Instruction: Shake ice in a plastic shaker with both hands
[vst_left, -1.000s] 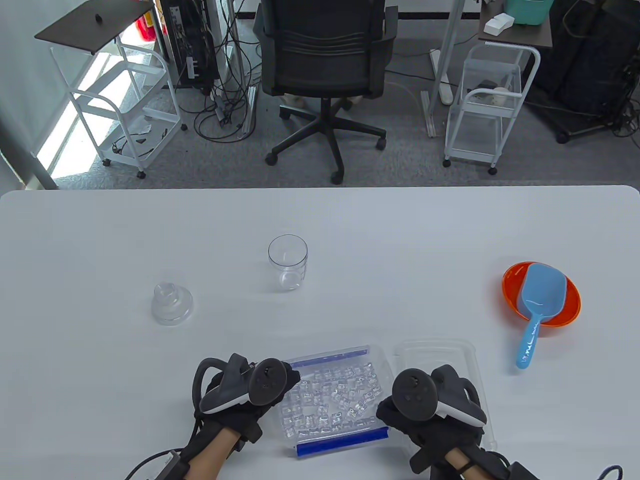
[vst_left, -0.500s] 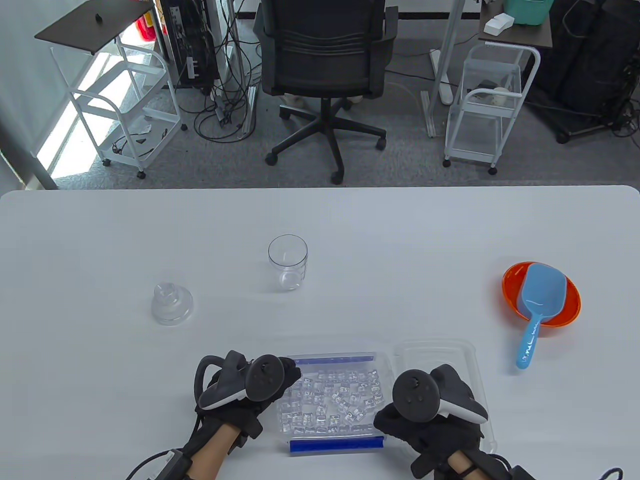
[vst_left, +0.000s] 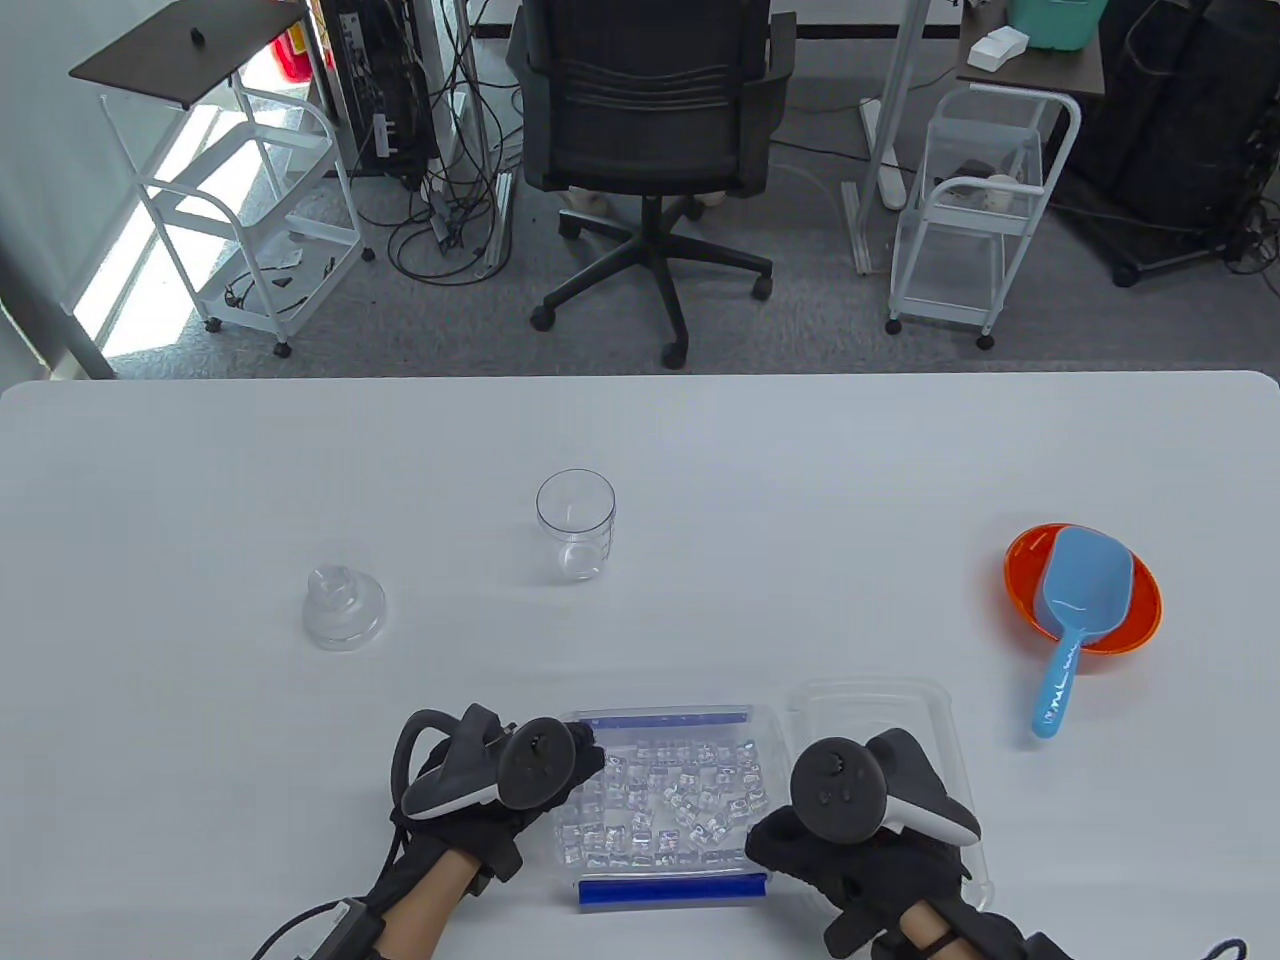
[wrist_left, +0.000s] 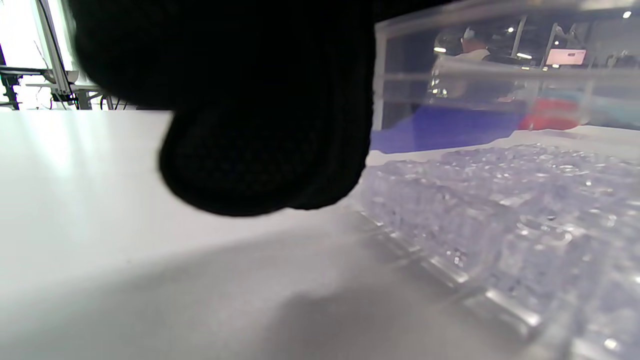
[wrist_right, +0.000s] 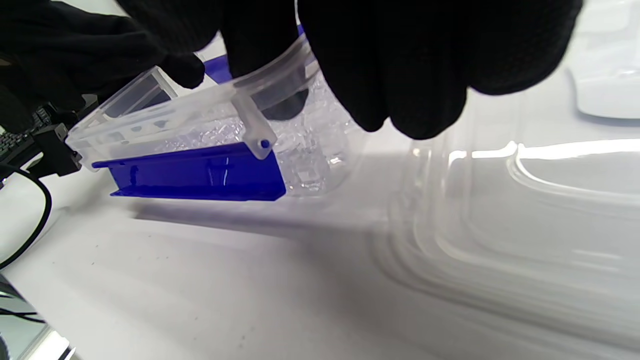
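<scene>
The clear shaker cup stands upright mid-table, with nothing in it. Its clear domed lid sits apart to the left. Near the front edge is a clear ice box with blue clips, full of ice cubes. My left hand holds the box's left side, its fingers curled against the wall. My right hand grips the right rim, thumb inside and fingers outside.
The box's clear lid lies flat just right of it, partly under my right hand. An orange bowl holding a blue scoop sits at the right. An office chair and carts stand beyond the table's far edge.
The ice box was skewed a second ago. Both hands have turned it square to the table edge. It has barely moved in the last half second.
</scene>
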